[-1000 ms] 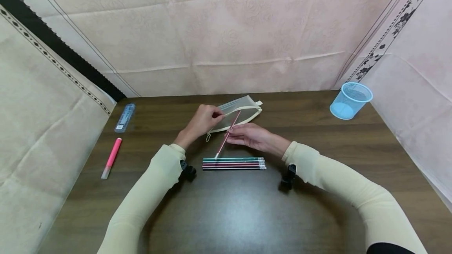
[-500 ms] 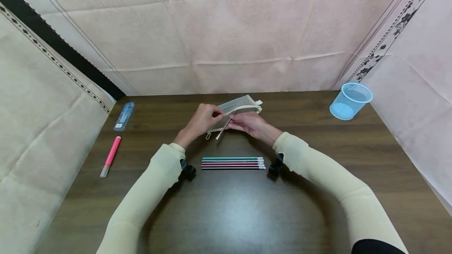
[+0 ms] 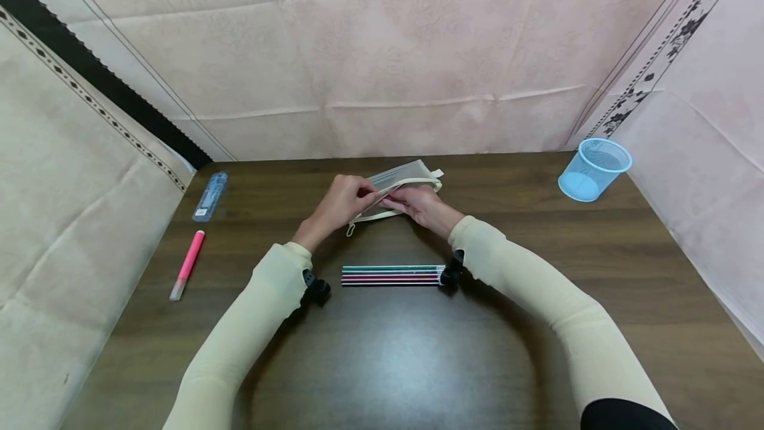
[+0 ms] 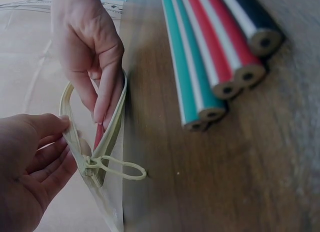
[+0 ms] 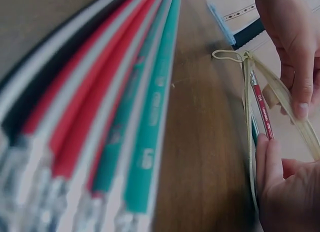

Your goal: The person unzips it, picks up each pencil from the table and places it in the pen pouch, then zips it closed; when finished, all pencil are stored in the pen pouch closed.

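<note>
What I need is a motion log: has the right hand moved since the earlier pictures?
Yes. Against the row of pencils in the head view, the right hand has moved forward, away from the row and into the open pouch.

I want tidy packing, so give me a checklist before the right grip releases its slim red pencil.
1. Translucent cream-edged mesh pouch, mouth open: ok.
2. Left grip holding the pouch's edge: ok.
3. Slim red pencil with pale lettering, held in right grip at the mouth: ok.
4. That pencil fully inside: cannot tell; part is hidden.
5. Five striped pencils, two green, two red, one black, packed: not ok; they lie on the brown wood-grain table.
</note>
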Demonstrator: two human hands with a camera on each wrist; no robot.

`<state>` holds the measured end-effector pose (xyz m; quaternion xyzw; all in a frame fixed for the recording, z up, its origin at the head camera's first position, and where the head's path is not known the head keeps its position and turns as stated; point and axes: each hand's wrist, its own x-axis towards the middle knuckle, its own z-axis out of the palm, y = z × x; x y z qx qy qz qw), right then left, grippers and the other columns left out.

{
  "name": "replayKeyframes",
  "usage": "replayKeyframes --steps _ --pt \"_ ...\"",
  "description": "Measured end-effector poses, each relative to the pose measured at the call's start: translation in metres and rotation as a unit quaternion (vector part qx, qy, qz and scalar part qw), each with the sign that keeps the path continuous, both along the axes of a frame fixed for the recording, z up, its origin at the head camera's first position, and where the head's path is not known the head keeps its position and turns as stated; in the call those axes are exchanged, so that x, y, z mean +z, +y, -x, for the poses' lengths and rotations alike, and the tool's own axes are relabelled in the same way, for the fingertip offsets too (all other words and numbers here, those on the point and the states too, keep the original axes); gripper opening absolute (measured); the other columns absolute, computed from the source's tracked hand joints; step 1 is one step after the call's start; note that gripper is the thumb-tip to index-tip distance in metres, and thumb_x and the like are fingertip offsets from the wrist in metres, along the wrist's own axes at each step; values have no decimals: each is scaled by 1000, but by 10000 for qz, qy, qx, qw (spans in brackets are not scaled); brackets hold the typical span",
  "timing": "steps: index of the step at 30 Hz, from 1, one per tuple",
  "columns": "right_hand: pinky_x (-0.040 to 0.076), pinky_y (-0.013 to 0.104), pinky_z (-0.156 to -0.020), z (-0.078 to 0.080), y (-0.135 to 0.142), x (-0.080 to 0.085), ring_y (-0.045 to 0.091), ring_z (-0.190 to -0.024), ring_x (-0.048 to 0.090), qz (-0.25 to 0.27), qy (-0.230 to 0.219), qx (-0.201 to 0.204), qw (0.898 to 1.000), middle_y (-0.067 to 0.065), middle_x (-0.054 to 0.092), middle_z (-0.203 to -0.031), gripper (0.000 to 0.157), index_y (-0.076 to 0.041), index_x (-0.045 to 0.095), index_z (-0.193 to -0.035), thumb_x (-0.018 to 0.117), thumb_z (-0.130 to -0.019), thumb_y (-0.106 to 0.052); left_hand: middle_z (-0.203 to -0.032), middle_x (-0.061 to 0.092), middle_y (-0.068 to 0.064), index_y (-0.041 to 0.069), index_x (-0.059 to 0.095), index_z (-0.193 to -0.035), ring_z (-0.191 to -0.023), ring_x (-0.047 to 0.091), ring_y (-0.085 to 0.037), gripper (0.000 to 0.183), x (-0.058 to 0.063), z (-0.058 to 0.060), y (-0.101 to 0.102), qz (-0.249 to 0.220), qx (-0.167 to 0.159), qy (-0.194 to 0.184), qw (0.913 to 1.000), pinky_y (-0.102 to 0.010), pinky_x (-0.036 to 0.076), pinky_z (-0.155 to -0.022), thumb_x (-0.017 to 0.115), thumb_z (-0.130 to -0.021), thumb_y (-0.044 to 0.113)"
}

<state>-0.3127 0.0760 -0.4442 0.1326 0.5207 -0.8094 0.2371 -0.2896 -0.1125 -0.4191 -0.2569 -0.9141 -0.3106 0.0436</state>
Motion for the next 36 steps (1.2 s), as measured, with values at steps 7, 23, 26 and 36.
replayKeyframes --steps 7,23,26,36 --pt "50 26 -99 0 -1 5 33 -126 60 248 -383 -350 9983 26 52 -146 43 10 47 -143 49 -100 9 -93 76 -5 7 80 -100 -78 63 -15 15 0 0 1 61 46 45 10000 -30 53 -70 70 -96 17" --pt "60 31 -84 -41 16 24 18 -84 75 -1530 973 1984 9632 29 70 -116 30 18 59 -126 54 -99 7 -96 77 -7 6 79 -103 -79 64 -16 17 -1 -4 -3 75 32 113 9999 -31 55 -73 69 -97 18" --pt "61 33 -78 -51 18 30 14 -79 72 -2456 1992 2764 9075 21 75 -99 22 14 67 -114 58 -98 2 -95 77 -7 6 79 -102 -79 64 -16 17 -1 -3 -3 102 32 135 9999 -31 55 -73 68 -97 18" --pt "50 20 -70 -77 19 38 0 -72 60 -4490 4557 4099 6502 -2 75 -79 10 -8 79 -87 70 -88 -4 -93 76 -6 6 79 -101 -76 61 -16 16 0 -3 -1 64 8 91 9999 -29 52 -70 68 -97 17"
